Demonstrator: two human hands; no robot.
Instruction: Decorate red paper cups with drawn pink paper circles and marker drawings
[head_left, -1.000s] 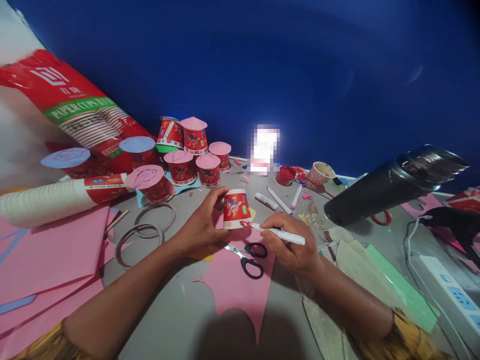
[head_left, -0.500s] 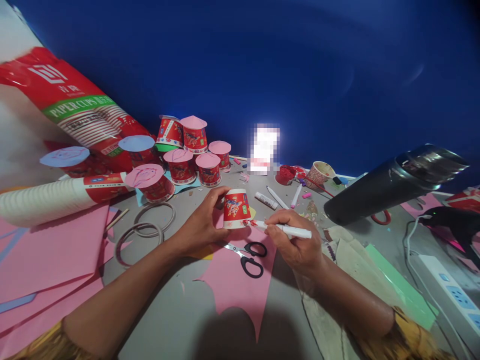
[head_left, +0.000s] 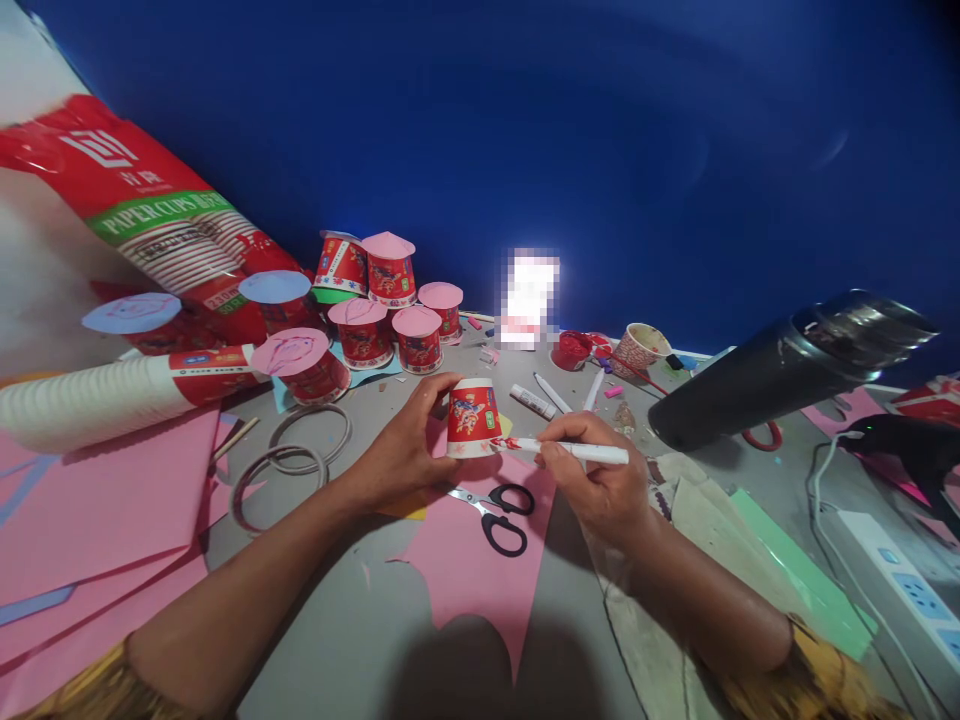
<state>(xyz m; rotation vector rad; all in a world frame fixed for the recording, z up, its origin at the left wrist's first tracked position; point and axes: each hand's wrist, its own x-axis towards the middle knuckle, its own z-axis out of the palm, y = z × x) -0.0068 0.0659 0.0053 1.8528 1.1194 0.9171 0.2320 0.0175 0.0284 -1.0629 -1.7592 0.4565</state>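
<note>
My left hand (head_left: 409, 440) grips a red and white paper cup (head_left: 473, 412) from its left side, the cup held upside down above the table. Between the thumb and fingers of my right hand (head_left: 596, 480) is a white marker (head_left: 581, 451). Its red-stained tip meets the white rim band at the cup's lower right, where small coloured marks show. Black-handled scissors (head_left: 504, 517) lie below the cup on a cut piece of pink paper (head_left: 480, 570).
Several cups with pink paper tops (head_left: 360, 330) stand at the back left, near a stack of paper cups (head_left: 97, 400) and tape rolls (head_left: 279, 478). To the right are a dark thermos (head_left: 750, 385), a cloth (head_left: 690, 530) and a power strip (head_left: 904, 580). Loose markers (head_left: 532, 401) lie behind the cup.
My right hand and the marker have shifted slightly right, and the marker lies a little more level. The cup in my left hand has hardly moved.
</note>
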